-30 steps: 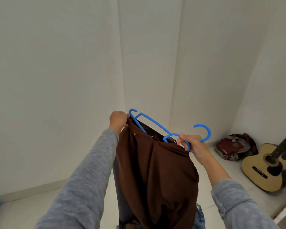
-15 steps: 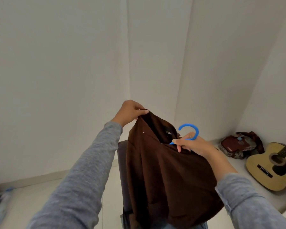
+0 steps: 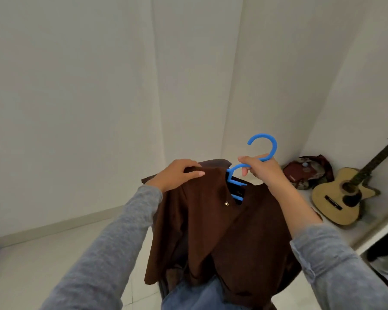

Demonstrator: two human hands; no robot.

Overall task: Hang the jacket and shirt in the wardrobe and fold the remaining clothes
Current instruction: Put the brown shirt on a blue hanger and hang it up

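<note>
A dark brown shirt (image 3: 222, 231) hangs in front of me on a blue plastic hanger (image 3: 263, 151), whose hook sticks up above the collar. My right hand (image 3: 263, 170) grips the hanger just under the hook. My left hand (image 3: 177, 175) lies over the shirt's left shoulder, fingers curled on the cloth and thumb along its front. The hanger's arms are hidden inside the shirt. Blue denim (image 3: 199, 296) shows below the shirt's hem.
White walls meet in a corner ahead, with pale floor (image 3: 43, 265) to the left. On a white ledge (image 3: 363, 233) at the right lie an acoustic guitar (image 3: 336, 198) and a red-brown bag (image 3: 305, 173). A dark chair back (image 3: 213, 163) stands behind the shirt.
The hanger has gone inside the shirt and its hook now points up. My left hand moved from the collar edge onto the shoulder. The shirt now hangs spread on the hanger.
</note>
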